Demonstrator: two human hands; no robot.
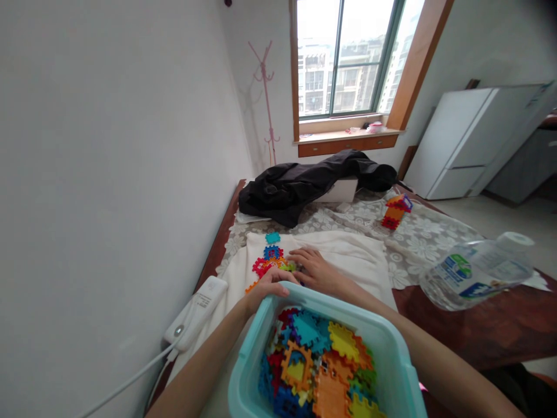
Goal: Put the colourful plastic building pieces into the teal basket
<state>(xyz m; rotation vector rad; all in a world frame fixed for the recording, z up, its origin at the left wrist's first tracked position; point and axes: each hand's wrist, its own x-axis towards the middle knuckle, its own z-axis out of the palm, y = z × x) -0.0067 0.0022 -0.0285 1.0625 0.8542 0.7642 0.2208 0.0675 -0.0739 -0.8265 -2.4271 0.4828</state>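
Observation:
A light teal plastic bin (250, 360), filled with colourful interlocking building pieces (335, 383), stands close in front of me. My left hand (274, 281) is at the bin's far left corner, with the thumb over the rim and the fingers curled beyond it. Just past the bin, my right hand (311, 268) reaches over the white cloth with fingers stretched out, beside loose pieces (267, 266) in red, orange and green. Its fingertips partly cover some of them. Behind these lie a blue piece (272, 252) and a teal square piece (272, 238).
A clear bottle (474, 270) stands at the right, near my right forearm. An assembled orange and red piece structure (395, 211) is on the patterned tablecloth. Dark fabric (304, 183) drapes across the back. A white power strip (195, 313) lies along the left wall.

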